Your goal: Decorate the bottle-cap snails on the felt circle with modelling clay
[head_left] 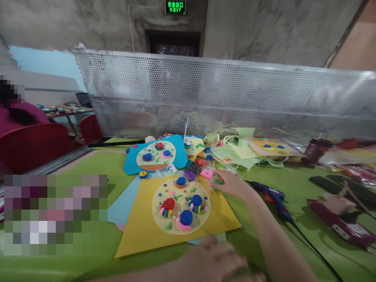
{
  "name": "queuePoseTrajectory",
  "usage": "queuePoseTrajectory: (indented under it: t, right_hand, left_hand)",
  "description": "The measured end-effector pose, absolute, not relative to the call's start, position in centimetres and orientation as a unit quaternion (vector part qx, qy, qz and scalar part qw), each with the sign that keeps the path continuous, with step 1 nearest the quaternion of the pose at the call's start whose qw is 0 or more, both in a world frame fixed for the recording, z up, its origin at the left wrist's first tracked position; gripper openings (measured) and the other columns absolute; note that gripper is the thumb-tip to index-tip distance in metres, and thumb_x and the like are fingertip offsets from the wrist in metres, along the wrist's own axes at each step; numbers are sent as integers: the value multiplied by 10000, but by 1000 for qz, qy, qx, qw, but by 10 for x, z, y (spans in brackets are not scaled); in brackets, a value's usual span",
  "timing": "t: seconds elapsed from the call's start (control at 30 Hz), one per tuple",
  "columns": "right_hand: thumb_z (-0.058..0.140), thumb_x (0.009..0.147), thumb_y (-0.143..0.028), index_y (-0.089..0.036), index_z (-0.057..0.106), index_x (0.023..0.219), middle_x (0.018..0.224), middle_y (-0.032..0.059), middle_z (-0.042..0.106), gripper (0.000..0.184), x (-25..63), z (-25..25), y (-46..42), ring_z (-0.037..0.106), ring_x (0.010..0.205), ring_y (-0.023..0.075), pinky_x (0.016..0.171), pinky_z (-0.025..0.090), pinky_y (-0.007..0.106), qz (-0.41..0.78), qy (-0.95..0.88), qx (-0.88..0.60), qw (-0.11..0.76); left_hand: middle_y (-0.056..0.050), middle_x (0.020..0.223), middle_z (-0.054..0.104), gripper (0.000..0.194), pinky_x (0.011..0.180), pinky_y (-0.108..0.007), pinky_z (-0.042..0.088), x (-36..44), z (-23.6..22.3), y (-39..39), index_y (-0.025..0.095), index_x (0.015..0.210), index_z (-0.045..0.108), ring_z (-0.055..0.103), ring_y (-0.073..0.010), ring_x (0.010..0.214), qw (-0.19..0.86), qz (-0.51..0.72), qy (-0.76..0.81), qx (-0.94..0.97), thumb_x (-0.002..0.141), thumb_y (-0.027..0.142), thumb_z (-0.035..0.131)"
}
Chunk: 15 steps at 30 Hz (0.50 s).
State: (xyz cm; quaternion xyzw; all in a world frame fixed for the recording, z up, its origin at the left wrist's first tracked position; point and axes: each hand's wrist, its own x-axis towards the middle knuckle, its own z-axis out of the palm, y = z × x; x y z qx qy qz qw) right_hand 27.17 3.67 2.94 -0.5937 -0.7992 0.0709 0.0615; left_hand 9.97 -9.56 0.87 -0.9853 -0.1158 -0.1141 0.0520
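Note:
My right hand (229,185) reaches across the table to a pile of small clear packets, its fingers closed around a packet with green clay (217,181). Close beside it lie a pink clay packet (206,173) and a purple one (189,174). Blurred at the bottom edge, my left hand (216,260) has its fingers loosely apart and nothing visible in it. Just beyond it lies a yellow sheet (138,227), bearing a cream paper circle (183,203) decorated with red and blue bottle caps, striped clay bodies and green clay grass.
A blue card (132,158) with a similar circle lies behind. Right of my forearm rest a glue gun (273,196) with its cord and a magenta box-like object (337,221). Paper strips (235,150) and a dark cup (317,150) stand further back, before a perforated metal screen (205,90). Someone sits at left.

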Motion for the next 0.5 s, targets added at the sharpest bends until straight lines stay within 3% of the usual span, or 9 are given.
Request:
queuePoseTrajectory:
  t: [0.07, 0.1, 0.27, 0.33, 0.4, 0.5]
  right_hand:
    - [570, 849, -419, -177, 504, 1213, 1212, 97, 543, 442, 273, 30, 37, 523, 1091, 256, 925, 401, 500, 95, -800, -591, 45]
    - [581, 844, -403, -180, 509, 1207, 1225, 94, 535, 432, 274, 30, 37, 510, 1109, 258, 939, 386, 505, 103, -799, -591, 40]
    - [691, 748, -340, -166, 584, 1110, 1158, 111, 590, 415, 270, 32, 36, 494, 1127, 316, 962, 313, 566, 110, -802, -584, 67]
    - [700, 736, -309, -173, 594, 1098, 1163, 125, 595, 401, 263, 34, 34, 487, 1138, 329, 973, 293, 556, 99, -808, -571, 106]
    - [670, 767, -308, -185, 568, 1138, 1199, 119, 576, 404, 254, 36, 29, 472, 1167, 298, 1002, 291, 495, 88, -818, -549, 149]
    - [681, 756, -340, -207, 518, 1193, 1228, 83, 558, 484, 237, 38, 16, 498, 1149, 231, 958, 385, 359, 95, -833, -509, 196]
  left_hand:
    - [-76, 1131, 641, 424, 938, -430, 430, 76, 27, -71, 193, 1292, 430, 554, -243, 1075, -22, -131, -193, -972, 891, 297, 522]
    - [-57, 1129, 649, 399, 956, -428, 409, 65, 37, -58, 221, 1248, 481, 557, -245, 1074, -63, -148, -245, -956, 859, 244, 566]
    - [-55, 944, 696, 331, 879, -429, 445, 28, 48, -7, 181, 1209, 491, 593, -255, 979, -90, -252, -383, -884, 885, 247, 476]
    - [-37, 918, 692, 363, 876, -405, 452, 22, 38, 2, 186, 1254, 424, 602, -228, 961, -103, -304, -406, -855, 895, 238, 435]
    - [-26, 952, 683, 423, 900, -408, 443, 18, 27, 5, 216, 1289, 365, 599, -214, 974, -119, -339, -409, -839, 876, 224, 457]
    - [-37, 1006, 666, 429, 900, -400, 444, 14, 16, 4, 240, 1289, 359, 586, -216, 1012, -143, -376, -394, -827, 873, 217, 460]
